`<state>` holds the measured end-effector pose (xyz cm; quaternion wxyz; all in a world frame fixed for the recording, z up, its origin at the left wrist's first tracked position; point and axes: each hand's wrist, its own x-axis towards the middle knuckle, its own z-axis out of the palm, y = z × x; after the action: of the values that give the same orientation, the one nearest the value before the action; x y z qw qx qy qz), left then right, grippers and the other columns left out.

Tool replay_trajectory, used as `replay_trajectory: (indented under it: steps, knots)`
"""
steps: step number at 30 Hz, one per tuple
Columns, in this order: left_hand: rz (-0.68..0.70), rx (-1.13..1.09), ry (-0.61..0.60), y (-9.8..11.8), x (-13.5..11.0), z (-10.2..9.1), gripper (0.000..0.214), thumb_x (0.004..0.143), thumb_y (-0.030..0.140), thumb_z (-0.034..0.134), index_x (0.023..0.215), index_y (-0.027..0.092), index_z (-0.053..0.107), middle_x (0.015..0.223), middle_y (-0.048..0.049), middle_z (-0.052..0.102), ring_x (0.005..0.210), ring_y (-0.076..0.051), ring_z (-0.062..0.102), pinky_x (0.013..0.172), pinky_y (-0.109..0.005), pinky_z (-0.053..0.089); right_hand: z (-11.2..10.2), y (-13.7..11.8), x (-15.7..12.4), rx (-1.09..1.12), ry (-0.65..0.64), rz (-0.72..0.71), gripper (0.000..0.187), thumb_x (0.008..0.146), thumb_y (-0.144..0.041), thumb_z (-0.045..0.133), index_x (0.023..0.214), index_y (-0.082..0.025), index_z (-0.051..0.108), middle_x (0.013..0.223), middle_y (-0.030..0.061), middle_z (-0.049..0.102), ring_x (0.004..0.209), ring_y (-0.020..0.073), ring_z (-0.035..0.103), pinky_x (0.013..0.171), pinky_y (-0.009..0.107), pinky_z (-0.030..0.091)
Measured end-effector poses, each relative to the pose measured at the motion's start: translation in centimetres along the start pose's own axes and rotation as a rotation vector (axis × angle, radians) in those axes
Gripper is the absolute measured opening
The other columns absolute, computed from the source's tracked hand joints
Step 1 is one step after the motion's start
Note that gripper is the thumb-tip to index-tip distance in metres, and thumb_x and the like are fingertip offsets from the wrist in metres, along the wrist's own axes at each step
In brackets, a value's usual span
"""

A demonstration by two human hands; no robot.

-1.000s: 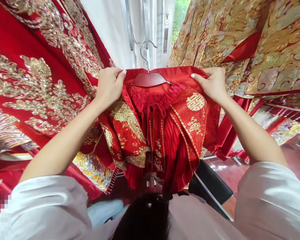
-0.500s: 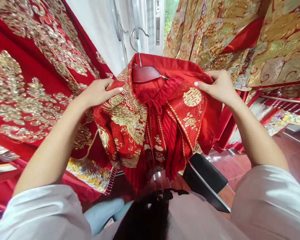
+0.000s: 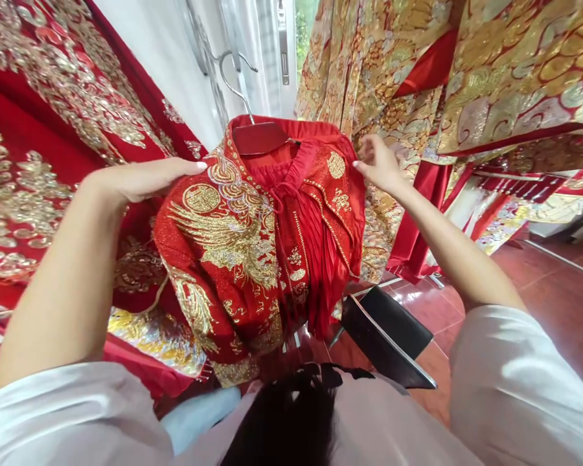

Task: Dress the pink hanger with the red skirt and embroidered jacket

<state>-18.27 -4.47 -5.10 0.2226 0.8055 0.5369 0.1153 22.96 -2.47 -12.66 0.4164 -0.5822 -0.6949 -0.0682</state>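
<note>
- While the red embroidered jacket (image 3: 233, 252) hangs from its wooden hanger (image 3: 260, 137), the work in hand looks like dressing the garment on that hanger, both front panels being drawn over the pleated red skirt (image 3: 315, 272) underneath.
- Furthest left of the grips, a large red garment with gold and silver embroidery (image 3: 39, 142) hangs as a backdrop; it is not being handled.
- The left hand (image 3: 143, 180) lies flat, fingers stretched out and together, the fingertips resting on the jacket's left shoulder by the gold round motif. It pinches nothing; it presses or smooths the cloth.
- Between the two grips the hanger's metal hook (image 3: 233, 74) rises above the collar, and the skirt's drawstring waist shows in the open front.
- The right hand (image 3: 379, 163) pinches the edge of the jacket's right front panel just below the shoulder, thumb and fingers closed on the cloth.
- Right of that grip hangs a gold brocade garment (image 3: 490, 84); below it, a black case (image 3: 388, 336) sits on the red tiled floor (image 3: 554, 285).
- My judgement: the shoulders are nearly seated. The next move would call for both panels to be pulled level, the collar centred under the hook, and the right panel eased inward so it does not slide off the hanger's end.
</note>
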Motion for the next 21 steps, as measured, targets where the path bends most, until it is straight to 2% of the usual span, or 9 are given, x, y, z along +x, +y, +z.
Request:
replay_trajectory:
  steps: [1,5,7,9,11,14,16,19,21]
  knots:
    - [0.035,0.009,0.054,0.9,-0.4,0.2,0.049,0.084,0.047,0.038,0.117,0.017,0.058,0.108,-0.0052,0.068,0.094,-0.021,0.060,0.089,-0.039,0.047,0.5,0.1,0.4,-0.031,-0.017,0.001,0.041,0.081,-0.033,0.055,0.118,-0.015,0.051,0.110,0.0147,0.060,0.097,0.0270,0.058,0.089,0.042,0.045]
    - [0.251,0.319,0.688,6.7,-1.2,2.7,0.050,0.085,0.043,0.042,0.130,0.023,0.048,0.123,-0.0061,0.059,0.121,-0.031,0.043,0.108,-0.050,0.027,2.5,0.4,0.9,-0.127,-0.043,0.015,0.027,0.086,-0.024,0.040,0.101,-0.015,0.061,0.104,0.0163,0.063,0.102,0.0294,0.055,0.094,0.044,0.041]
    - [0.387,0.439,0.681,10.2,0.1,4.8,0.049,0.086,0.044,0.041,0.131,0.027,0.048,0.124,-0.0069,0.057,0.125,-0.034,0.037,0.109,-0.052,0.023,3.0,0.3,0.8,-0.151,-0.010,0.037,0.029,0.088,-0.022,0.035,0.096,-0.016,0.062,0.101,0.0166,0.064,0.102,0.0297,0.055,0.094,0.045,0.040]
    - [0.546,0.517,0.559,13.2,2.7,6.8,0.045,0.085,0.042,0.041,0.126,0.028,0.053,0.127,-0.0064,0.053,0.125,-0.032,0.037,0.110,-0.047,0.022,3.3,0.2,0.6,-0.162,0.018,0.072,0.029,0.088,-0.023,0.034,0.094,-0.017,0.062,0.100,0.0168,0.064,0.102,0.0298,0.054,0.093,0.045,0.041]
    - [0.599,0.512,0.576,15.1,6.1,8.6,0.045,0.085,0.037,0.042,0.122,0.017,0.057,0.128,-0.0132,0.051,0.126,-0.033,0.036,0.113,-0.046,0.013,3.1,0.1,0.6,-0.166,0.032,0.106,0.029,0.089,-0.024,0.035,0.093,-0.016,0.062,0.102,0.0168,0.064,0.103,0.0299,0.055,0.094,0.045,0.041]
    - [0.423,0.409,0.555,15.7,10.4,10.9,0.041,0.089,0.021,0.033,0.117,0.007,0.060,0.124,-0.0200,0.053,0.122,-0.034,0.041,0.105,-0.047,0.025,1.1,-0.6,1.3,-0.171,0.048,0.134,0.028,0.090,-0.023,0.036,0.093,-0.015,0.062,0.103,0.0178,0.064,0.105,0.0311,0.056,0.094,0.046,0.040]
    - [0.361,0.377,0.565,15.2,11.7,12.1,0.046,0.089,0.012,0.026,0.121,0.006,0.058,0.125,-0.0201,0.053,0.123,-0.032,0.041,0.103,-0.047,0.027,-1.7,-2.2,1.9,-0.203,0.091,0.130,0.027,0.088,-0.017,0.036,0.093,-0.013,0.062,0.102,0.0176,0.065,0.105,0.0313,0.057,0.093,0.045,0.042]
    - [0.334,0.370,0.618,14.6,11.9,13.1,0.051,0.089,0.012,0.023,0.133,0.007,0.048,0.133,-0.0189,0.049,0.131,-0.032,0.035,0.110,-0.049,0.016,-6.9,-7.1,1.1,-0.356,0.207,0.091,0.031,0.083,-0.008,0.033,0.093,-0.014,0.062,0.098,0.0151,0.066,0.102,0.0312,0.059,0.088,0.043,0.045]
    - [0.362,0.393,0.531,14.6,11.3,13.6,0.053,0.090,0.017,0.027,0.141,0.009,0.039,0.139,-0.0185,0.044,0.135,-0.035,0.027,0.111,-0.055,0.009,-8.9,-11.4,-1.5,-0.490,0.198,0.045,0.030,0.087,-0.014,0.032,0.094,-0.017,0.061,0.096,0.0155,0.065,0.099,0.0333,0.059,0.082,0.044,0.046]
